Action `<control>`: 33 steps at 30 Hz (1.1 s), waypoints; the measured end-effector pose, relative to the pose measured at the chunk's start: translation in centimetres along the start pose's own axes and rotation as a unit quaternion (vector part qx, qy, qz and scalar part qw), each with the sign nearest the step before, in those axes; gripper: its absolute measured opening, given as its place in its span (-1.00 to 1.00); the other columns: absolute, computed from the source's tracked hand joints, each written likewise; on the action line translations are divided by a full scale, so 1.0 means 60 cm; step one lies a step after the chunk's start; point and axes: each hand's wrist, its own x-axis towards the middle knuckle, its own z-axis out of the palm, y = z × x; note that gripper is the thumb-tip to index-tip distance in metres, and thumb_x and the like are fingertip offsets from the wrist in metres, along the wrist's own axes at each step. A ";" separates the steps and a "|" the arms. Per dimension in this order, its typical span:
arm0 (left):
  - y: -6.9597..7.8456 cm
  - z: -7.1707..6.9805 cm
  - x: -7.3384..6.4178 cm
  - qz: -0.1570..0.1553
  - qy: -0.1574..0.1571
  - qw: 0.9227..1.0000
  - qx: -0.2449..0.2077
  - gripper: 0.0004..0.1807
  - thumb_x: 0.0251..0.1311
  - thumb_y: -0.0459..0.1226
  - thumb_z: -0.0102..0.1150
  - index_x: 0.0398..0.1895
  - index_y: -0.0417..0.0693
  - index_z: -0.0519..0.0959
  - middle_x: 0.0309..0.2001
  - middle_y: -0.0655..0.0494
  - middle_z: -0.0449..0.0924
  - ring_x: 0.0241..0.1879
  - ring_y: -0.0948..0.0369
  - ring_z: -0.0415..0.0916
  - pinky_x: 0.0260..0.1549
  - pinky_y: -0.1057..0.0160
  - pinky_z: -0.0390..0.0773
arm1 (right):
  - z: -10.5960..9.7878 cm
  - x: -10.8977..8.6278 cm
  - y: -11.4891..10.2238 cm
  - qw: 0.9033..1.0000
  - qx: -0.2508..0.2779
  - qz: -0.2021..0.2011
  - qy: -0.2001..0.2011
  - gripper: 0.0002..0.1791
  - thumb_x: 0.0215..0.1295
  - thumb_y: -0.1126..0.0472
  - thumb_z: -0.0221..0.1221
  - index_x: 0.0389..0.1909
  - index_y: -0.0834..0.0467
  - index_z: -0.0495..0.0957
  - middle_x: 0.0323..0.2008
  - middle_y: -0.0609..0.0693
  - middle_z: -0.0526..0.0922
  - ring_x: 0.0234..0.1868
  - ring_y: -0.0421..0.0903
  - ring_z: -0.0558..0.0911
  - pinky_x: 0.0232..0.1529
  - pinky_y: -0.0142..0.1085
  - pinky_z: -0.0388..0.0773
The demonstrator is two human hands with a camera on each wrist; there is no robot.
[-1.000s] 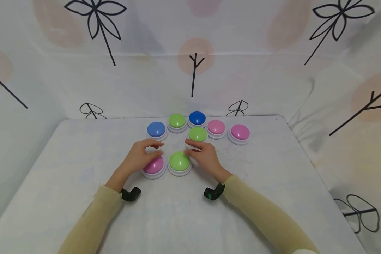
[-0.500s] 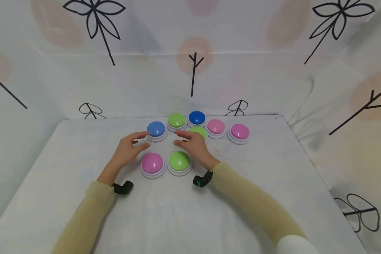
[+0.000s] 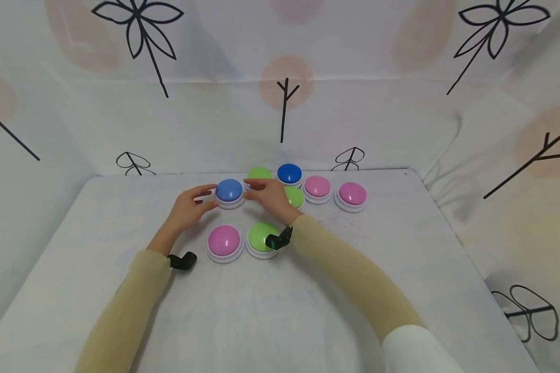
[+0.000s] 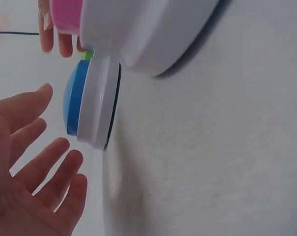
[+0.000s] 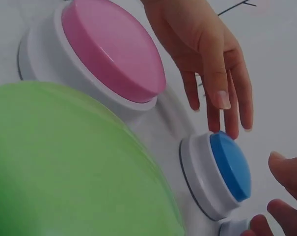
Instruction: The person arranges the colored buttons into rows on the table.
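A light blue dome-topped push button (image 3: 229, 190) on a round white base stands at the table's far side, between my two hands. My left hand (image 3: 186, 210) is at its left, with spread, slightly bent fingers; in the left wrist view a gap shows between those fingers and the blue button (image 4: 75, 98). From the right side my right hand (image 3: 273, 198) reaches toward the same button, thumb and fingers apart. The right wrist view also shows space between that hand (image 5: 288, 196) and the blue dome (image 5: 231, 167). Neither hand visibly holds anything.
Closer to me stand a magenta button (image 3: 224, 240) and a green button (image 3: 261, 237), the latter under my right wrist. Behind my right hand are two more green buttons (image 3: 295, 197), a dark blue one (image 3: 290, 173) and two pink ones (image 3: 317, 186). A patterned cloth backs the white table.
Both hands have left the front magenta and green buttons. My left hand moved left and away from me, my right hand leftward and farther out, to either side of the light blue button.
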 end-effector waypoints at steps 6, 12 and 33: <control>-0.003 -0.001 0.019 -0.002 -0.015 1.000 -0.016 -0.35 0.29 -0.18 0.30 0.43 -0.04 0.37 0.40 -0.09 0.34 0.36 -0.06 0.29 0.29 -0.09 0.34 | 0.011 0.022 -0.005 1.000 -0.009 0.010 -0.026 -0.50 0.26 0.14 0.36 0.24 0.02 0.59 0.23 0.02 0.57 0.26 -0.02 0.51 0.23 -0.16 0.46; -0.009 0.001 0.034 -0.007 -0.041 0.998 -0.043 -0.32 0.26 -0.24 0.33 0.44 -0.08 0.35 0.40 -0.15 0.33 0.38 -0.12 0.26 0.29 -0.10 0.33 | 0.023 0.033 -0.009 0.998 -0.041 0.018 -0.045 -0.44 0.21 0.19 0.39 0.27 -0.04 0.56 0.31 -0.02 0.50 0.36 -0.02 0.40 0.32 -0.15 0.35; -0.011 0.005 0.047 -0.043 -0.016 0.999 0.005 -0.29 0.10 -0.17 0.48 0.36 0.02 0.48 0.25 -0.18 0.50 0.31 -0.11 0.37 0.33 -0.09 0.26 | 0.046 0.034 -0.013 0.996 -0.086 0.015 -0.024 -0.41 0.18 0.26 0.39 0.27 -0.03 0.56 0.32 0.00 0.49 0.35 -0.05 0.41 0.33 -0.22 0.33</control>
